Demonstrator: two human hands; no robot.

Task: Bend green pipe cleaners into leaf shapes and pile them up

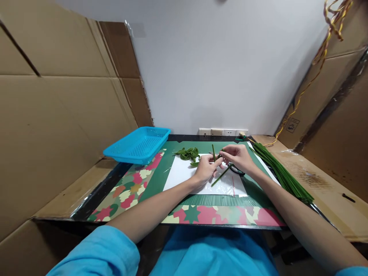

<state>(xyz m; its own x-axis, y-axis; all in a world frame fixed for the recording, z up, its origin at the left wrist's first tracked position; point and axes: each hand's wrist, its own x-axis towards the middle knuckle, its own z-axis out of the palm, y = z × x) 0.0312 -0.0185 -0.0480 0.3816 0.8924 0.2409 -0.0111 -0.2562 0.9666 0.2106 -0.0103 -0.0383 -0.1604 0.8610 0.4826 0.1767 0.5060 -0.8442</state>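
Observation:
Both hands meet over a white sheet (181, 174) on a green mat (207, 199). My left hand (205, 168) pinches a green pipe cleaner (220, 176), whose long end slants down toward me and whose short end (213, 151) sticks up. My right hand (238, 157) has its fingers closed on the same stem, fingertips touching those of the left hand. A small heap of bent green pipe cleaners (188, 153) lies just left of the hands. A dark ring-shaped thing (238, 170) lies partly hidden under my right wrist.
A blue plastic basket (138, 145) stands at the table's back left. A long bundle of straight green pipe cleaners (280, 172) lies along the right side. Cardboard walls (57, 115) close in left and right. A camouflage-pattern cloth (126, 191) covers the table; sockets (222, 132) line the back wall.

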